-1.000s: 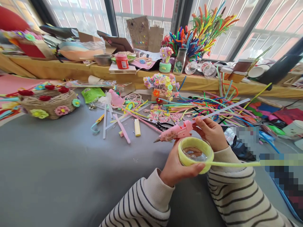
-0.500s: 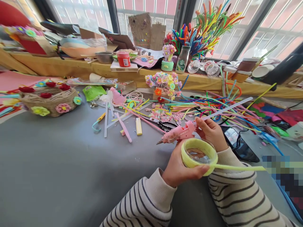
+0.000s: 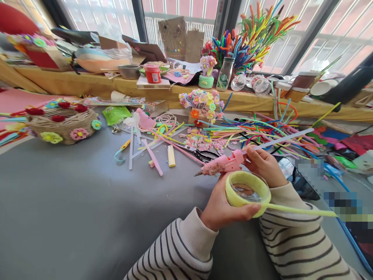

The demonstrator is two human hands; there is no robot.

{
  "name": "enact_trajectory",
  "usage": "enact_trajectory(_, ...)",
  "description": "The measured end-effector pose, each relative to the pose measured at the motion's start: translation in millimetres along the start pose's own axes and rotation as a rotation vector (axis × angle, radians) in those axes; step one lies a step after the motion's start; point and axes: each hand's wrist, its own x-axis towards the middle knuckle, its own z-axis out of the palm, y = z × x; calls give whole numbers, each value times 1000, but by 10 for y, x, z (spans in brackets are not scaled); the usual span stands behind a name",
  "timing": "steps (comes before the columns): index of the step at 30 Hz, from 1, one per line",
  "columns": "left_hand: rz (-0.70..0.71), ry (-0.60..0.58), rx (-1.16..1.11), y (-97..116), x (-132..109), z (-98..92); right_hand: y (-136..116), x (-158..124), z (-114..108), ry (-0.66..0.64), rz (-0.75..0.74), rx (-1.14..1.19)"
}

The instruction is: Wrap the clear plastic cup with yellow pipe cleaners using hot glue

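My left hand (image 3: pixel 221 204) is closed round a small clear cup wrapped in yellow-green pipe cleaner (image 3: pixel 247 187), held above the grey table (image 3: pixel 72 202). A loose tail of the pipe cleaner (image 3: pixel 303 211) runs off to the right. My right hand (image 3: pixel 266 165) grips a pink hot glue gun (image 3: pixel 223 165) just behind the cup. The gun's nozzle points left and a clear glue stick (image 3: pixel 281 139) pokes out of its back. Both sleeves are white with dark stripes.
Loose pipe cleaners (image 3: pixel 262 130) cover the table's right side. Scissors (image 3: pixel 204 154), a yellow lighter (image 3: pixel 171 156) and glue sticks (image 3: pixel 131 147) lie in the middle. A woven basket with felt flowers (image 3: pixel 60 122) stands at the left. A cluttered yellow shelf (image 3: pixel 96 83) runs along the windows.
Both hands with the cup and the glue gun have drifted slightly to the right and down. Their grips are unchanged.
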Motion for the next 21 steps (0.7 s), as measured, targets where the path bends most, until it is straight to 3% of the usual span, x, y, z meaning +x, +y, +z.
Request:
enact_trajectory(6,30,-27,81,-63,-11,-22,-64,-28,-98,-9,-35,-41)
enact_trajectory(21,93,10,155,-75,-20,-16,27,-20,-39,43,-62,-72)
